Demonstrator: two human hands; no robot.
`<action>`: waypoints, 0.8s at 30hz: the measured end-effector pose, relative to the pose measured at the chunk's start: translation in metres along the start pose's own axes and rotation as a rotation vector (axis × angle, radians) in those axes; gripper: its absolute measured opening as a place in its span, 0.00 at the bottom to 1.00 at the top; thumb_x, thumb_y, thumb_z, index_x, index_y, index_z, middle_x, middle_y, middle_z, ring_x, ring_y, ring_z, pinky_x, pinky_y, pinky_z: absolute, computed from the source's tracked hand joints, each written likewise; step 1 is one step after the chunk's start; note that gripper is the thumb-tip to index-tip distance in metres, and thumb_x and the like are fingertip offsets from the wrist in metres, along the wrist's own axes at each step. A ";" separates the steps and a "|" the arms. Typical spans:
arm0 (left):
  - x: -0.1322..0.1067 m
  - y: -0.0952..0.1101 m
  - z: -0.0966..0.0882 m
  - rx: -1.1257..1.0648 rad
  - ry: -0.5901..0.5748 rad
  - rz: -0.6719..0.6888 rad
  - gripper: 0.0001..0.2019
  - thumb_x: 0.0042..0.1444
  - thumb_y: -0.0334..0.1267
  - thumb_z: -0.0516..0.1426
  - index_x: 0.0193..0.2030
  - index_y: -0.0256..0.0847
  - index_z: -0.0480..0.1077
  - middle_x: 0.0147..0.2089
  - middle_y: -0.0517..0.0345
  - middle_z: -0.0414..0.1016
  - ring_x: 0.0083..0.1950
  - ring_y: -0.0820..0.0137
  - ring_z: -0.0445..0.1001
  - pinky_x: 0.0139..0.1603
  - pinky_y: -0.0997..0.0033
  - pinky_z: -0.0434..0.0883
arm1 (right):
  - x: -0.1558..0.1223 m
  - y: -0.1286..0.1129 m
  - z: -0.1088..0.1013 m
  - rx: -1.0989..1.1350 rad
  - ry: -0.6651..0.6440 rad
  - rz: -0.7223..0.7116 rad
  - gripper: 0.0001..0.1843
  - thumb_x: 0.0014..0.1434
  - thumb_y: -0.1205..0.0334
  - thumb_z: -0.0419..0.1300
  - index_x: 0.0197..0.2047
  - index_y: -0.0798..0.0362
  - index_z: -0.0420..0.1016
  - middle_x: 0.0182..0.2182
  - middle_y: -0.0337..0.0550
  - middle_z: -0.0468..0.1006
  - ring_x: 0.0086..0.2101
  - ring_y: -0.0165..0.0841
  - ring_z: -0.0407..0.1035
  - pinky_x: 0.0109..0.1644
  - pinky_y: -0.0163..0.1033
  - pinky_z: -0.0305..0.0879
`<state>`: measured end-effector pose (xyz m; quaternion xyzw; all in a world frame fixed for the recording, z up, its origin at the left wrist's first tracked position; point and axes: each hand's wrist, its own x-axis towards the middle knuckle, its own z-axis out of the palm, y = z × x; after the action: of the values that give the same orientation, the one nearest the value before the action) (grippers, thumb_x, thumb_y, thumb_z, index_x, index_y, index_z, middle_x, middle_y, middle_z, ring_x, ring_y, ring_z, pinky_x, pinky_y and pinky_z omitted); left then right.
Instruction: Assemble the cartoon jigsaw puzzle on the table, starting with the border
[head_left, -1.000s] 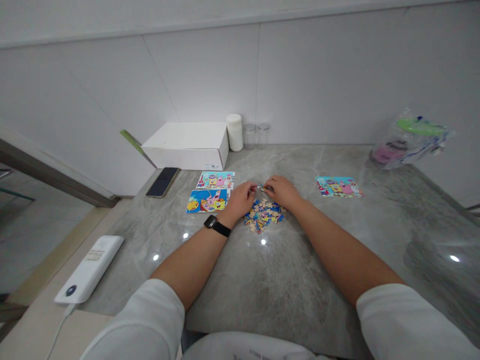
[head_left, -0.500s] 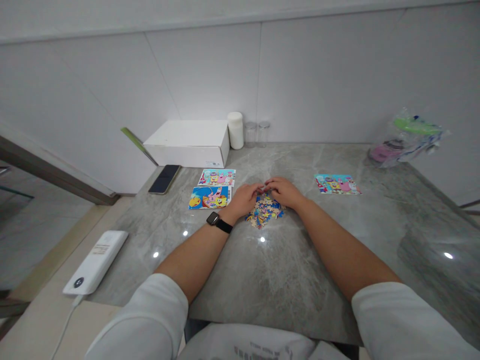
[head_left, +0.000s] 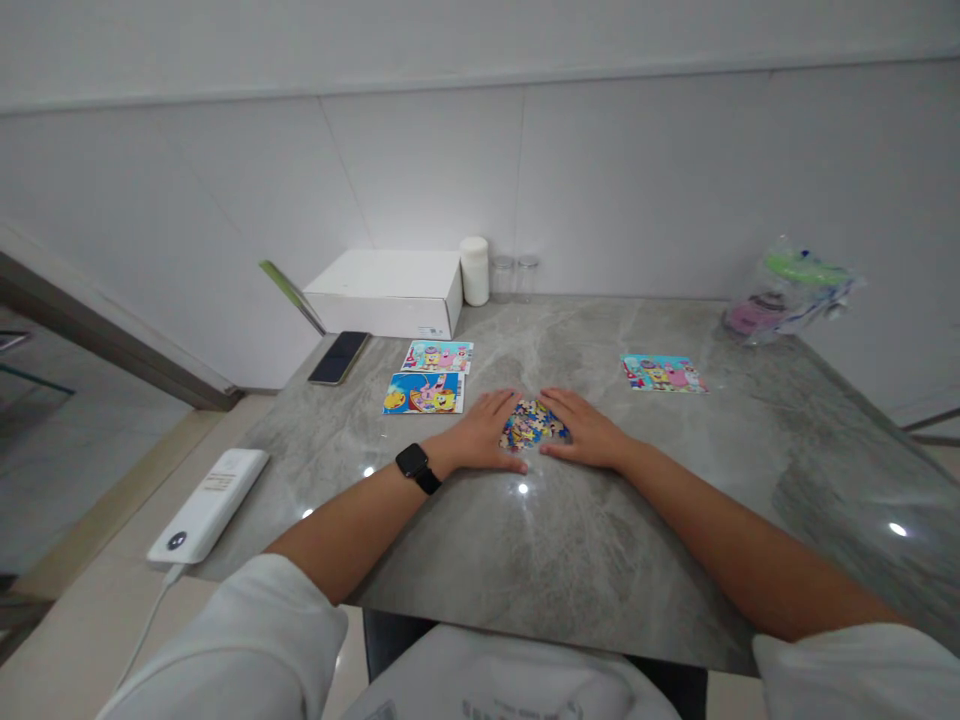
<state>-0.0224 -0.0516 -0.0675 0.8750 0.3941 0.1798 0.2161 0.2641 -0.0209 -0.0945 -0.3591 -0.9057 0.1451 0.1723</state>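
A heap of small jigsaw puzzle pieces lies on the grey marbled table, blue, yellow and pale in colour. My left hand curves along the heap's left side, thumb and fingers spread. On the opposite side, my right hand is cupped the same way, thumb apart from the fingers. Both hands rest on the table and border the heap without gripping a piece that I can see. Two cartoon picture cards, an upper one and a lower one, lie left of the hands. Another cartoon card lies to the right.
At the back left stand a white box, a white bottle and two clear glass jars. A phone lies before the box. A white power bank with a cable sits at the left edge. A plastic bag is at the far right.
My hands have moved from the heap's far side down to its two sides, with thumbs and fingers now spread. The heap looks more compact. The view has shifted slightly.
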 end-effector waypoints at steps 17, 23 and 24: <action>0.024 -0.007 0.032 -0.334 0.428 -0.148 0.30 0.66 0.30 0.53 0.74 0.40 0.58 0.72 0.41 0.67 0.74 0.58 0.66 0.77 0.47 0.62 | 0.045 -0.023 0.036 0.275 0.348 0.171 0.25 0.70 0.65 0.49 0.68 0.49 0.69 0.62 0.52 0.76 0.63 0.40 0.70 0.70 0.55 0.65; -0.009 -0.003 0.020 -0.068 0.372 -0.142 0.37 0.65 0.49 0.61 0.76 0.39 0.56 0.75 0.35 0.62 0.76 0.48 0.61 0.77 0.39 0.60 | -0.004 -0.007 0.016 0.023 0.282 0.126 0.26 0.73 0.55 0.52 0.69 0.54 0.70 0.64 0.58 0.73 0.66 0.46 0.66 0.73 0.58 0.61; -0.013 -0.002 0.020 -0.033 0.332 -0.140 0.42 0.62 0.53 0.64 0.76 0.38 0.54 0.75 0.33 0.61 0.77 0.45 0.60 0.77 0.38 0.59 | -0.011 -0.007 0.015 -0.037 0.253 0.122 0.27 0.72 0.52 0.53 0.69 0.54 0.70 0.65 0.59 0.72 0.67 0.48 0.64 0.73 0.59 0.60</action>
<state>-0.0214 -0.0649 -0.0874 0.7999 0.4814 0.3128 0.1746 0.2607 -0.0355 -0.1076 -0.4321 -0.8557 0.0922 0.2694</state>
